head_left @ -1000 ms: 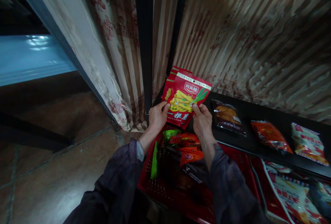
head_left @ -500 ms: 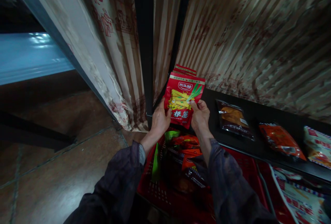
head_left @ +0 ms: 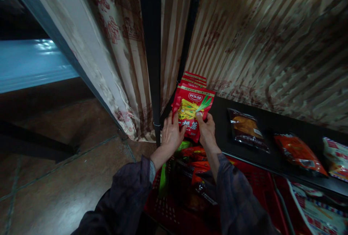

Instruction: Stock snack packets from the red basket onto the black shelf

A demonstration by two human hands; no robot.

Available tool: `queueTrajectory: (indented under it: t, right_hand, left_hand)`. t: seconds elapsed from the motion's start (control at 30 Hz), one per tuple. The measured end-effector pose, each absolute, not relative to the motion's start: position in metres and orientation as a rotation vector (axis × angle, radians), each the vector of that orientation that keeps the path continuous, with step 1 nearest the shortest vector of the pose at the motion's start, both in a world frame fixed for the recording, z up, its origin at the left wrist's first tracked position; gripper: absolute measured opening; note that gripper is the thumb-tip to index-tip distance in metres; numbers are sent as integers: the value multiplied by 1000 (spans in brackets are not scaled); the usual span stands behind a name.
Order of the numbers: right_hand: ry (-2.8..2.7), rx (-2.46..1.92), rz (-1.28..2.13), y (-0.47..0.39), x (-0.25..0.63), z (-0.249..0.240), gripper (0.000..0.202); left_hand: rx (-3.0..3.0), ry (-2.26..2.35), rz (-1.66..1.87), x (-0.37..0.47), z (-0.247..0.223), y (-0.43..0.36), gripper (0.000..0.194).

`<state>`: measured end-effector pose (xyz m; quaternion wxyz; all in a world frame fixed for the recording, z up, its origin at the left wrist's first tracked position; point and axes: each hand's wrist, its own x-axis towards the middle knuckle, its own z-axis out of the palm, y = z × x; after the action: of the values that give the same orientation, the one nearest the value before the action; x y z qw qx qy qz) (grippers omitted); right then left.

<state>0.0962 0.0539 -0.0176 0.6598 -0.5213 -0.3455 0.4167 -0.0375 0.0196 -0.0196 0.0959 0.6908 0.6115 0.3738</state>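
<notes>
A red snack bag point(head_left: 193, 101) with yellow sticks and a green scallion printed on it stands upright, tilted back, at the left end of the black shelf point(head_left: 221, 126). More red bags point(head_left: 193, 78) of the same look stand right behind it. My right hand point(head_left: 206, 128) grips the bag's right edge, thumb on the front face. My left hand point(head_left: 172, 130) lies along its lower left side, fingers stretched and the thumb across the lower front. Below my wrists, a red basket point(head_left: 167, 209) holds several snack packs point(head_left: 201, 184), partly hidden by my right sleeve.
On the shelf to the right lie a brown snack pack point(head_left: 247, 130), an orange pack point(head_left: 299, 153) and a white pack point(head_left: 335, 155). A dark post point(head_left: 150, 46) stands at the left, with printed curtains point(head_left: 244, 39) behind. Another red basket with white packs point(head_left: 320, 209) is at lower right.
The front red bag sits a little lower and closer to the shelf, showing more of the bags behind. My left hand has shifted inward, its thumb now across the bag's front.
</notes>
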Motion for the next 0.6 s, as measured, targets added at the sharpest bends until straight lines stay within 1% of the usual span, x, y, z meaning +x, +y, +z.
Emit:
queueTrajectory:
  t: [0.1,0.33,0.6]
  right_hand:
    - [-792,-1204,972,50,92,-15,37]
    - [-762,-1214,924,55,93,-20,35]
    - [-788,-1217,841,63,94,-30,34]
  left_hand:
    - [2101,1840,1082,-37,-19,19,58]
    - [2060,1810,1021,-37,-22,22,61]
    - [1984,1611,1174,-42,-33,34,63]
